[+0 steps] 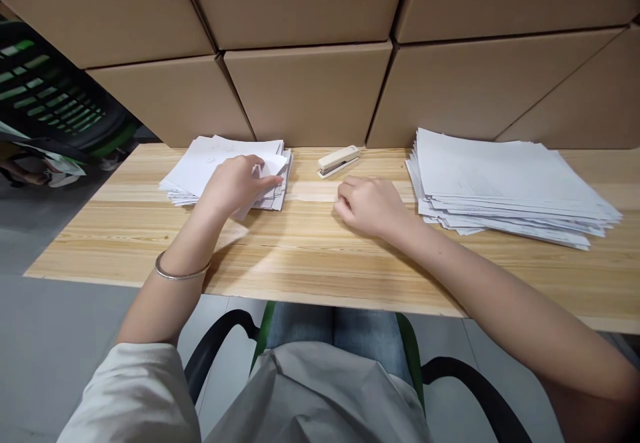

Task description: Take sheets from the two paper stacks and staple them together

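Observation:
On the left of the wooden table lies a stack of white papers [195, 166]. My left hand [237, 182] is over its right part, thumb and fingers apart around a lifted or bent paper edge; whether it grips the sheet is unclear. A cream stapler [339, 161] rests near the boxes, between the two stacks. Just below the stapler my right hand [370, 204] rests on the table, its fingers curled in and nothing visible in them. To the right sits a larger, thicker stack of white papers [500, 170] with uneven edges.
Brown cardboard boxes [310, 93] form a wall along the back of the wooden table [300, 263]. At the far left are a black and green chair [50, 90] and part of another person. My chair's black armrests stand below the table's front edge.

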The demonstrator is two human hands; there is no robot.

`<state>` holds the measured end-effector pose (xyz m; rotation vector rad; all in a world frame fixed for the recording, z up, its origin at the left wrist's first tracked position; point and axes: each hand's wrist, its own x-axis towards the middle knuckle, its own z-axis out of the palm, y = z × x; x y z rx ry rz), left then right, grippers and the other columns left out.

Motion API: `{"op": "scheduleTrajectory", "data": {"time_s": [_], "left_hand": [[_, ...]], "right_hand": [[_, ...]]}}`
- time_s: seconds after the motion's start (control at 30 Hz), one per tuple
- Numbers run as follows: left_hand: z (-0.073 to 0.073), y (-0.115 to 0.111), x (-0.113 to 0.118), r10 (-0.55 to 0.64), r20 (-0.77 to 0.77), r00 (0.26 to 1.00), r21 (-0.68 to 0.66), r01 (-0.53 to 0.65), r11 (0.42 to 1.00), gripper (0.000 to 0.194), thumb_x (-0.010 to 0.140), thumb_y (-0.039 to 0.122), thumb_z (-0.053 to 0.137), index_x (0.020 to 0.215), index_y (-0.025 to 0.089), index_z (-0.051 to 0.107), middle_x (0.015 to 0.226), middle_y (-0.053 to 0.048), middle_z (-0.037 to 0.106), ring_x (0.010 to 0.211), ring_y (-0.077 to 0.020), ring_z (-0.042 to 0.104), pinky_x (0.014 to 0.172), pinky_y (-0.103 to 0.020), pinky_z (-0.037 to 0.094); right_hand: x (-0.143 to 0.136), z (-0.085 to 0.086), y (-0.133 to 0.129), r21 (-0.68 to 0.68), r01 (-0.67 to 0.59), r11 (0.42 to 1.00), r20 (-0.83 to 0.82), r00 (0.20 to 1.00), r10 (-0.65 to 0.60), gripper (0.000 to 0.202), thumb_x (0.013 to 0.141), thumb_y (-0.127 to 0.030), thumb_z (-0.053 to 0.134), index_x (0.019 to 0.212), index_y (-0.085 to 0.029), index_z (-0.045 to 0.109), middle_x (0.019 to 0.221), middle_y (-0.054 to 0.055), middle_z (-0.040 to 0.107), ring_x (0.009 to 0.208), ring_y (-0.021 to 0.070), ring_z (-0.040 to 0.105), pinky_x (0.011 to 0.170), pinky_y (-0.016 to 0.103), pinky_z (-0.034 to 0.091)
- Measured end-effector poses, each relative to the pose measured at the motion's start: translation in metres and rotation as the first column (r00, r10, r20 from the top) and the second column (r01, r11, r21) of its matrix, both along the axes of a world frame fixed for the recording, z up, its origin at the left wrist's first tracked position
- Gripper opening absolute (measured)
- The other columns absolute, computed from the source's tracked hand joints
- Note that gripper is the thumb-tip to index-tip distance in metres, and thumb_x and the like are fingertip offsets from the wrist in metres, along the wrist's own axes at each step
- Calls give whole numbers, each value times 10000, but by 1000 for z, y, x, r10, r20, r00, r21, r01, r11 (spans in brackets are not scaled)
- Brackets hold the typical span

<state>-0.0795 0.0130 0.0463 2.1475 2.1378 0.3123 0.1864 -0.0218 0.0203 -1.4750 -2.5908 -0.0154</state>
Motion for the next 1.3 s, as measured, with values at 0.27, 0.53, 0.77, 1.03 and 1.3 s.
{"op": "scheduleTrajectory", "data": {"time_s": [0.27, 0.53, 0.77, 1.03, 1.3], "left_hand": [[13, 6, -11, -8, 133, 991, -31, 12, 999, 512, 763, 648, 734, 1072, 244, 797, 994, -109, 793, 965, -317, 719, 861, -405, 537], [20, 3, -13, -30, 141, 990, -48, 37, 998, 440, 764, 657, 726, 966, 273, 799, 972, -89, 789, 844, -273, 701, 792, -394, 536], [17, 2, -7, 14, 170, 985, -50, -6, 999, 351, 771, 553, 764, 975, 273, 823, 986, -99, 794, 883, -301, 717, 829, -424, 555], [31, -12, -2, 2, 603, 798, 61, -48, 997, 208, 762, 315, 785, 948, 243, 842, 824, -47, 799, 798, -256, 725, 723, -401, 593], [34, -11, 13, -403, 902, 153, 394, 87, 915, 449, 609, 476, 980, 1000, 313, 831, 860, 97, 811, 706, -53, 644, 639, -180, 559]], "right_hand": [[5, -3, 2, -117, 60, 991, -153, 985, -78, 308, 926, -249, 471, 844, -167, 756, 968, 74, 761, 819, 224, 649, 647, 335, 280], [9, -7, 8, -132, 55, 990, -198, 977, -81, 296, 917, -244, 475, 835, -180, 753, 948, 68, 761, 842, 221, 657, 661, 330, 298], [11, -10, 11, -118, 53, 992, -222, 972, -79, 299, 915, -235, 477, 841, -176, 761, 974, 72, 771, 880, 235, 676, 670, 336, 312], [13, -16, 18, -348, -62, 936, -608, 775, -174, 230, 921, -261, 566, 969, -164, 770, 992, 85, 799, 878, 215, 716, 802, 330, 485], [23, -17, 32, -394, -568, 722, -918, 274, -286, 445, 847, -385, 796, 1236, -202, 678, 1416, 103, 682, 1312, 203, 630, 1113, 362, 479]]}}
